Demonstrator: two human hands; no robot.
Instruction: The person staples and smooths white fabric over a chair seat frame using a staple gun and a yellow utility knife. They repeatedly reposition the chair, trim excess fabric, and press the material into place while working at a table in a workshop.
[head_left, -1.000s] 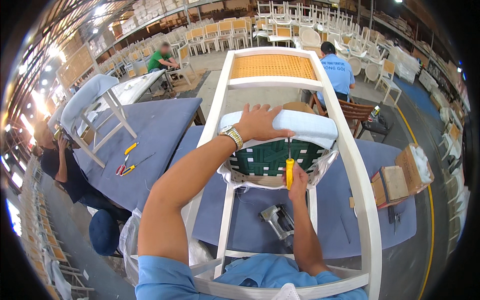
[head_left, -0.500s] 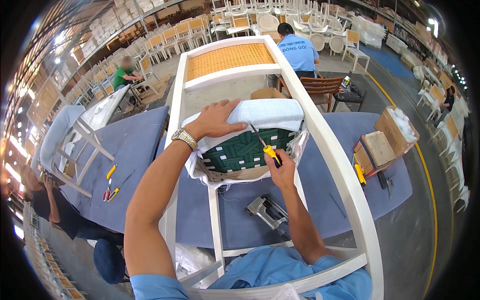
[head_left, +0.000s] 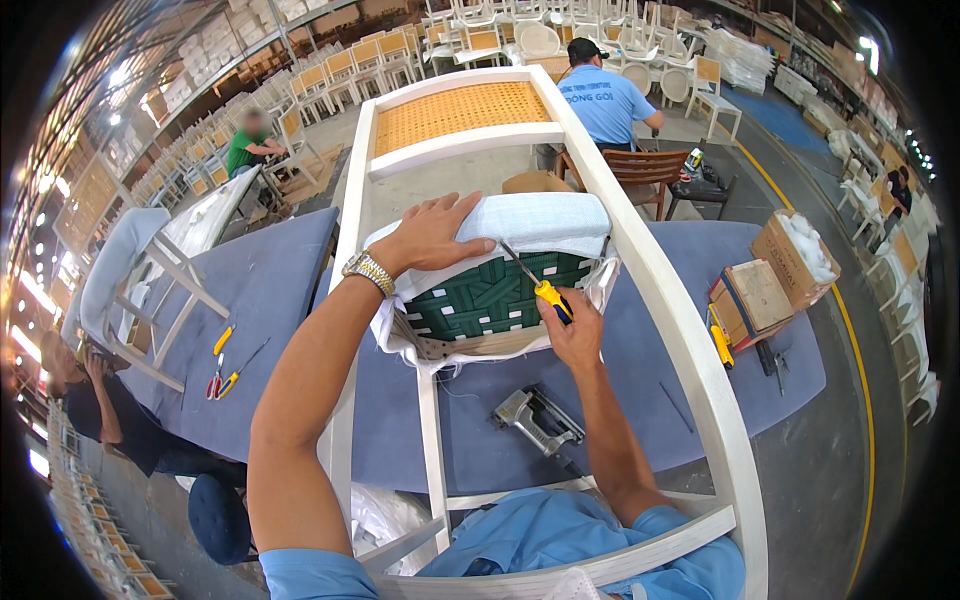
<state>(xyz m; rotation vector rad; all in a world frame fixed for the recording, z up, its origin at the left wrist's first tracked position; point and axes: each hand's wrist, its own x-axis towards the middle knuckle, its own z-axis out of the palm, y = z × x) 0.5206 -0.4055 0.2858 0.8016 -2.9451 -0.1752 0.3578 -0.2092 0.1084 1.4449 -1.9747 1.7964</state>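
A white wooden chair frame (head_left: 690, 340) with a woven cane panel (head_left: 460, 115) lies across the blue-grey padded table. Its seat, covered in pale blue fabric (head_left: 535, 215), shows green webbing (head_left: 470, 300) on the underside, with loose cloth edges hanging around it. My left hand (head_left: 435, 235) rests spread on the fabric at the seat's edge. In my right hand (head_left: 575, 330) is a yellow-handled screwdriver (head_left: 550, 295); its thin shaft slants up to the left, the tip at the fabric's edge near my left thumb. A staple gun (head_left: 540, 420) lies below the seat.
Pliers (head_left: 217, 380), another yellow-handled screwdriver (head_left: 230, 382) and a yellow cutter (head_left: 222, 340) lie on the left. Cardboard boxes (head_left: 795, 260) stand at right. An upholstered chair (head_left: 125, 260) is at far left. Other people work nearby, one in a blue shirt (head_left: 605, 105) ahead.
My right hand and the screwdriver handle have shifted slightly right and up, while the tip stays near the fabric edge. My left hand is nearly still. The person ahead has turned rightward.
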